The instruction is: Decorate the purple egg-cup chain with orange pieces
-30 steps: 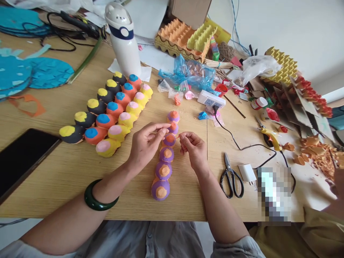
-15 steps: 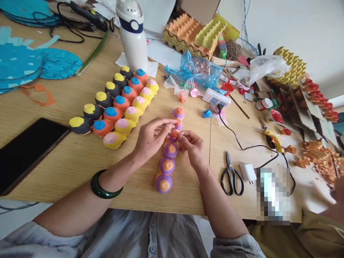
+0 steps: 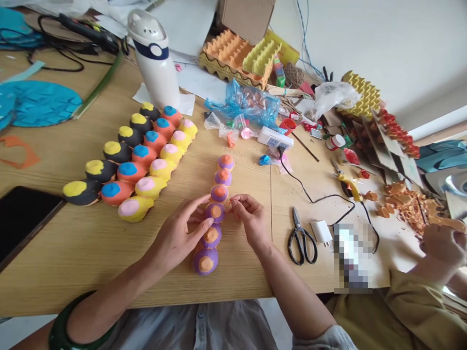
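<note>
A strip of purple domes (image 3: pixel 212 235) with orange tops lies lengthwise in front of me. The three far domes have brighter orange caps; the nearer ones are paler. My left hand (image 3: pixel 182 228) rests against the strip's left side, thumb and fingers apart around the fourth dome from the far end. Close to the strip's right side, my right hand (image 3: pixel 250 216) pinches a tiny orange bit (image 3: pixel 230 200) between thumb and fingertips. Left of the strip stand rows of domes: black with yellow tops (image 3: pixel 116 151), orange with blue tops (image 3: pixel 143 154), yellow with pink tops (image 3: pixel 171 152).
Black scissors (image 3: pixel 302 238), a white charger (image 3: pixel 321 232) and a power strip (image 3: pixel 275 138) lie to the right. A phone (image 3: pixel 27 218) is at the left, a white bottle (image 3: pixel 156 68) behind. Another person's hand (image 3: pixel 443 250) is at the far right.
The view has shifted. My left hand has moved nearer along the strip and its fingers have spread. My right hand has drawn slightly away from the domes; the third dome's bright orange cap now shows.
</note>
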A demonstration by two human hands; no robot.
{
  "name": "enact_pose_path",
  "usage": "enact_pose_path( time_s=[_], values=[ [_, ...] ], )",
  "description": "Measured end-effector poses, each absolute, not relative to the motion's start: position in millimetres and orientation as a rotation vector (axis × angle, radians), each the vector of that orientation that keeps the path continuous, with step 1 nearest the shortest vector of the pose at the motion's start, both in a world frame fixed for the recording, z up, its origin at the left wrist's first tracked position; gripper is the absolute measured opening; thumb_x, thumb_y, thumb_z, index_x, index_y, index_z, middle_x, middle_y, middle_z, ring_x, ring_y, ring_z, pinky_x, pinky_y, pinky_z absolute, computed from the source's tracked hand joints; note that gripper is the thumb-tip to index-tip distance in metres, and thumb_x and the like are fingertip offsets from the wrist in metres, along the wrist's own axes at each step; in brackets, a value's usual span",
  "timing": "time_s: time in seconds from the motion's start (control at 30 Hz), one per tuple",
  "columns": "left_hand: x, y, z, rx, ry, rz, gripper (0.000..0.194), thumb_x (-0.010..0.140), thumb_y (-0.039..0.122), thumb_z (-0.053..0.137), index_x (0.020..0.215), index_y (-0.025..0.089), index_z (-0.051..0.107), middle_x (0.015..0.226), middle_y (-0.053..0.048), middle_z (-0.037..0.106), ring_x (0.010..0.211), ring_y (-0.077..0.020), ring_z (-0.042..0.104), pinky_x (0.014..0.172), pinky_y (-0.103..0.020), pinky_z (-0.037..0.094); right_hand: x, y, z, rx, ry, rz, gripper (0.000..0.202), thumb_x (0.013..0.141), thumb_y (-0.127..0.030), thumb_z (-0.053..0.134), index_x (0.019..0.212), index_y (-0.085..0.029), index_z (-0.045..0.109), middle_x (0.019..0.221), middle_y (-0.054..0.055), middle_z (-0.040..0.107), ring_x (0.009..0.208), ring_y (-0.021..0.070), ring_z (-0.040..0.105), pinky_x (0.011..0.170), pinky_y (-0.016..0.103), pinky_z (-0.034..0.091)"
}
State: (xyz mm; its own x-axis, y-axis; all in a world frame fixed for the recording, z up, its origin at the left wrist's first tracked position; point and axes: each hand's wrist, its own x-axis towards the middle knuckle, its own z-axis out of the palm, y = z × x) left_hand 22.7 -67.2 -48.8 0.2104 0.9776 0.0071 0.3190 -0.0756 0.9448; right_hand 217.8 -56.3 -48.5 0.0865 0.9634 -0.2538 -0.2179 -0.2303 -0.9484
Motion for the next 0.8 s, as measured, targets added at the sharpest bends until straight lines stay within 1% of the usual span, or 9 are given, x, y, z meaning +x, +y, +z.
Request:
enact_pose_path(
  time_s=[0.07, 0.17, 0.27, 0.33, 0.43, 0.53, 0.67, 0.8],
  values=[
    [24.5, -65.0, -49.3, 1.595, 1.265, 0.891, 0.049, 0.095, 0.039, 0.064, 0.141, 0.023, 0.060, 0.130, -0.012, 0.070, 0.107, -0.0239, 0.072, 0.089, -0.038, 0.065, 214.9, -52.3, -49.1, -1.259, -0.822, 1.405, 0.030, 0.074, -0.047, 0.085, 0.082, -0.021, 0.072, 0.063, -0.004, 0.059, 0.062, 0.0144, 0.064, 0.065, 0.029, 0.054],
    [23.9, -58.3, -47.9, 1.638, 1.294, 0.882, 0.048, 0.095, 0.037, 0.065, 0.140, 0.023, 0.062, 0.131, -0.011, 0.068, 0.107, -0.0234, 0.071, 0.095, -0.039, 0.063, 213.2, -46.9, -50.5, -1.222, -0.790, 1.408, 0.030, 0.075, -0.048, 0.084, 0.081, -0.022, 0.072, 0.061, -0.005, 0.058, 0.060, 0.0126, 0.061, 0.070, 0.029, 0.056],
    [22.5, -53.1, -45.8, 1.673, 1.290, 0.882, 0.043, 0.094, 0.035, 0.065, 0.135, 0.024, 0.065, 0.132, -0.010, 0.067, 0.108, -0.0233, 0.071, 0.093, -0.036, 0.063, 214.3, -46.6, -54.3, -1.210, -0.780, 1.402, 0.026, 0.079, -0.045, 0.082, 0.086, -0.022, 0.073, 0.064, -0.005, 0.058, 0.055, 0.0103, 0.055, 0.069, 0.029, 0.056],
    [22.5, -51.6, -44.1, 1.715, 1.299, 0.873, 0.040, 0.095, 0.032, 0.063, 0.133, 0.025, 0.066, 0.133, -0.009, 0.067, 0.113, -0.0242, 0.069, 0.093, -0.035, 0.062, 215.4, -47.8, -55.8, -1.226, -0.771, 1.394, 0.025, 0.080, -0.045, 0.082, 0.087, -0.023, 0.073, 0.066, -0.005, 0.060, 0.055, 0.0104, 0.054, 0.067, 0.030, 0.056],
    [23.1, -49.6, -41.9, 1.814, 1.331, 0.856, 0.039, 0.095, 0.029, 0.063, 0.134, 0.026, 0.065, 0.133, -0.008, 0.066, 0.120, -0.0257, 0.066, 0.099, -0.038, 0.059, 216.2, -47.5, -54.3, -1.257, -0.799, 1.402, 0.023, 0.080, -0.043, 0.082, 0.087, -0.023, 0.073, 0.066, -0.004, 0.062, 0.056, 0.0114, 0.057, 0.064, 0.029, 0.056],
    [22.9, -45.6, -41.1, 1.911, 1.322, 0.851, 0.039, 0.095, 0.029, 0.066, 0.134, 0.026, 0.065, 0.131, -0.008, 0.066, 0.120, -0.0258, 0.066, 0.104, -0.041, 0.055, 214.4, -45.3, -51.2, -1.254, -0.824, 1.415, 0.021, 0.081, -0.042, 0.082, 0.087, -0.023, 0.073, 0.069, -0.003, 0.064, 0.057, 0.0113, 0.059, 0.062, 0.028, 0.055],
    [21.4, -39.8, -42.1, 1.985, 1.271, 0.862, 0.034, 0.096, 0.025, 0.067, 0.129, 0.023, 0.066, 0.126, -0.007, 0.066, 0.119, -0.0238, 0.066, 0.104, -0.037, 0.055, 210.9, -46.1, -51.2, -1.252, -0.830, 1.430, 0.023, 0.082, -0.043, 0.082, 0.089, -0.023, 0.073, 0.070, -0.003, 0.065, 0.059, 0.0120, 0.061, 0.064, 0.028, 0.056],
    [19.8, -37.1, -43.9, 2.024, 1.229, 0.853, 0.027, 0.097, 0.021, 0.065, 0.125, 0.023, 0.067, 0.125, -0.006, 0.065, 0.118, -0.0205, 0.066, 0.104, -0.032, 0.054, 210.8, -49.1, -53.7, -1.233, -0.827, 1.442, 0.019, 0.085, -0.039, 0.081, 0.092, -0.023, 0.073, 0.072, -0.003, 0.068, 0.062, 0.0121, 0.065, 0.064, 0.027, 0.056]
  ],
)
